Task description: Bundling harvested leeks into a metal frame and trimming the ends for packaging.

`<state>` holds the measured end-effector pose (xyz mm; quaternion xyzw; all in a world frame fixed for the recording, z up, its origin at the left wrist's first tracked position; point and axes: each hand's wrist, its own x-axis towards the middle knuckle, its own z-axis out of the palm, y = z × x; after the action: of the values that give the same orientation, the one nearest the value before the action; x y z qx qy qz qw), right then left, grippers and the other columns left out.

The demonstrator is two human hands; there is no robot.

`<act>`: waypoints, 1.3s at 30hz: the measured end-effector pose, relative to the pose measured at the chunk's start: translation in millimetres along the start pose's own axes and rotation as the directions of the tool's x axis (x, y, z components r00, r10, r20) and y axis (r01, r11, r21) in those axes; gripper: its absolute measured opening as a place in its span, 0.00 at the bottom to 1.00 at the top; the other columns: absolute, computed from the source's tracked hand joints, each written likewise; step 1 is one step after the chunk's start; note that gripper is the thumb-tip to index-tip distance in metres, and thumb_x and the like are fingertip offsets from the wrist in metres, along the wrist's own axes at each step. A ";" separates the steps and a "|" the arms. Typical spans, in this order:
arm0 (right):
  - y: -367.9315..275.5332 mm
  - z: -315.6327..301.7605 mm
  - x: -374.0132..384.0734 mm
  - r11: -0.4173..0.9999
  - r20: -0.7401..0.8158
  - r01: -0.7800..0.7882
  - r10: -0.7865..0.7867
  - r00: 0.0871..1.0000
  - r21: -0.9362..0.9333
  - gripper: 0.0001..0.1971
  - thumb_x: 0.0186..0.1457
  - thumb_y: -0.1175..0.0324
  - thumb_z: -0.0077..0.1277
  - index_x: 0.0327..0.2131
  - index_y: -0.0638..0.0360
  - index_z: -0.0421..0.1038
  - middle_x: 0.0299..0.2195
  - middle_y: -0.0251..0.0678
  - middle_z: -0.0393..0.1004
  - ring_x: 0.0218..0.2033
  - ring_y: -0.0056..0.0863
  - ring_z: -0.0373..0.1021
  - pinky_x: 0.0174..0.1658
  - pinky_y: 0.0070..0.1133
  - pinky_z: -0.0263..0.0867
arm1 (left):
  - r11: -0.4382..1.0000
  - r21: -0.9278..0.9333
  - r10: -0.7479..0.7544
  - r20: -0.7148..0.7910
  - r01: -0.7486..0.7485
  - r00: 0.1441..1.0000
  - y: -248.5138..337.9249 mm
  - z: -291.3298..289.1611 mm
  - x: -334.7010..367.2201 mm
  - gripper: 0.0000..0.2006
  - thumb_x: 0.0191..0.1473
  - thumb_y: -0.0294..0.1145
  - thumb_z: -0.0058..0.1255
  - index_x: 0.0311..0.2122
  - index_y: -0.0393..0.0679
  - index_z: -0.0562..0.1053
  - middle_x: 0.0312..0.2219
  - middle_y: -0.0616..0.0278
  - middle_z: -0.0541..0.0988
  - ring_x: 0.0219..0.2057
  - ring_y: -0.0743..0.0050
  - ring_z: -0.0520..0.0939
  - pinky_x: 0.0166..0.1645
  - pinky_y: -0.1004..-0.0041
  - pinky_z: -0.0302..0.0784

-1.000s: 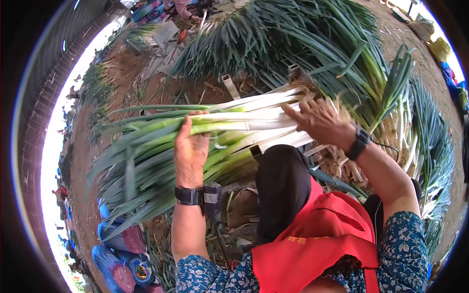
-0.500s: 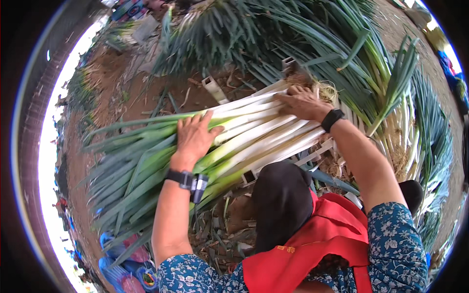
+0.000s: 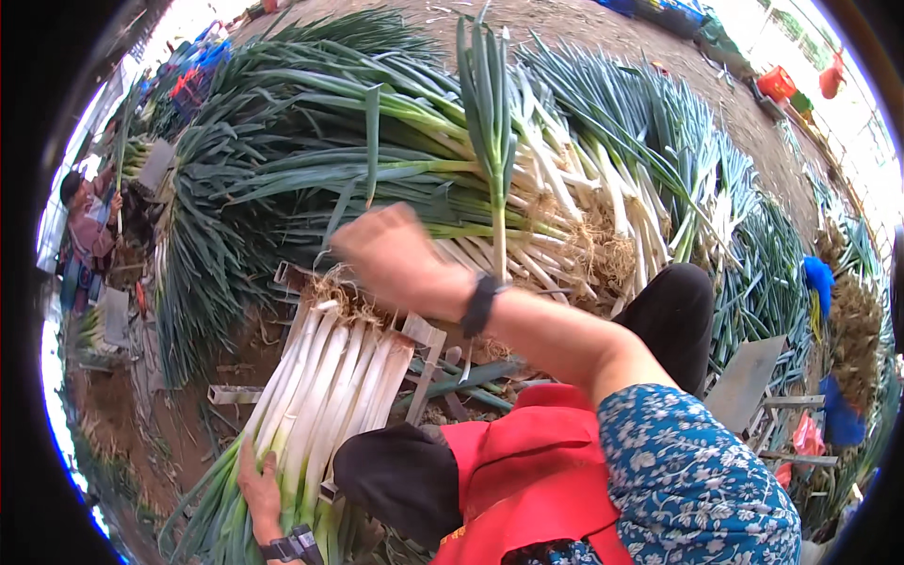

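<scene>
A row of leeks [image 3: 315,377] with long white stalks lies side by side on a low metal frame, root ends far and green leaves toward me. My left hand [image 3: 259,490] rests on the left edge of this row, where white turns to green, with its fingers stretched and apart. Above and just beyond the row's roots [image 3: 353,297] is my right hand [image 3: 391,254], smeared by motion. Its fingers are too blurred to show whether they hold anything. Behind it spreads a big heap of loose leeks [image 3: 414,169]; one leek [image 3: 497,169] stands out pointing away from me.
My dark-clad knee [image 3: 400,480] is beside the row. Metal bars [image 3: 428,377] and a grey board [image 3: 744,381] stand near me. More leeks [image 3: 772,254] lie at the right. Another person [image 3: 89,221] is at the far left. Red buckets [image 3: 777,83] are at the back right.
The view has swung to the right. My right hand has lifted off the leeks' root ends and moved beyond them. My left hand still touches the row, now along its left edge.
</scene>
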<state>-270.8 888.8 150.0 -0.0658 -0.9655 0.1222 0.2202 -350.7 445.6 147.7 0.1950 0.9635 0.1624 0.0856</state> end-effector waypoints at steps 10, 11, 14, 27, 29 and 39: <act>266.3 -1.3 -154.3 0.356 0.199 -0.781 0.836 0.512 0.514 0.20 0.56 0.59 0.55 0.47 0.60 0.66 0.30 0.43 0.73 0.30 0.38 0.72 0.34 0.33 0.69 | 0.817 -0.570 0.147 0.059 -0.088 0.987 209.0 -1.9 -10.5 0.16 0.58 0.27 0.49 0.52 0.34 0.69 0.42 0.58 0.77 0.46 0.73 0.77 0.50 0.73 0.71; 281.0 4.0 -153.0 0.226 0.293 -0.723 0.804 0.517 0.653 0.17 0.56 0.61 0.54 0.44 0.60 0.67 0.26 0.40 0.72 0.24 0.35 0.70 0.28 0.31 0.68 | 0.785 -0.610 0.213 0.107 -0.105 0.971 220.6 15.6 -9.8 0.15 0.58 0.25 0.50 0.50 0.34 0.71 0.40 0.60 0.77 0.43 0.77 0.78 0.48 0.75 0.72; 283.7 -19.6 -135.0 -0.178 0.429 -0.490 0.775 0.464 0.853 0.05 0.59 0.71 0.51 0.30 0.58 0.69 0.17 0.29 0.67 0.11 0.19 0.61 0.12 0.21 0.57 | 0.772 -0.610 0.412 0.268 -0.177 0.871 285.9 49.8 -17.5 0.14 0.55 0.21 0.52 0.48 0.36 0.73 0.39 0.59 0.78 0.38 0.75 0.80 0.44 0.76 0.74; 176.1 93.4 -181.4 -0.251 0.558 -0.571 0.690 0.461 0.782 0.18 0.42 0.69 0.64 0.37 0.69 0.73 0.29 0.45 0.75 0.31 0.37 0.72 0.34 0.31 0.69 | 0.795 -0.606 0.386 0.540 0.027 0.748 311.9 111.0 -17.4 0.15 0.58 0.26 0.53 0.49 0.35 0.72 0.38 0.59 0.79 0.40 0.76 0.79 0.42 0.78 0.74; 199.8 123.2 -159.6 -0.125 0.520 -0.702 0.763 0.384 0.701 0.24 0.43 0.66 0.65 0.43 0.70 0.71 0.35 0.45 0.77 0.34 0.33 0.74 0.38 0.29 0.70 | 0.821 -0.571 0.364 0.537 0.010 0.761 302.2 116.2 -13.7 0.14 0.56 0.23 0.52 0.48 0.34 0.72 0.35 0.56 0.78 0.36 0.73 0.80 0.41 0.74 0.76; 190.5 129.4 -112.1 -0.371 0.553 -0.436 0.709 0.438 0.820 0.08 0.42 0.75 0.57 0.29 0.63 0.73 0.23 0.36 0.73 0.21 0.28 0.71 0.27 0.27 0.70 | 0.849 -0.276 0.528 0.468 -0.450 0.709 294.0 119.6 6.9 0.16 0.53 0.30 0.54 0.47 0.36 0.72 0.43 0.45 0.76 0.44 0.46 0.78 0.50 0.61 0.73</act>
<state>-213.8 1024.9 -59.3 -0.4090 -0.3956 0.7970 0.2024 -227.3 738.0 137.3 0.4739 0.8012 0.1871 0.3140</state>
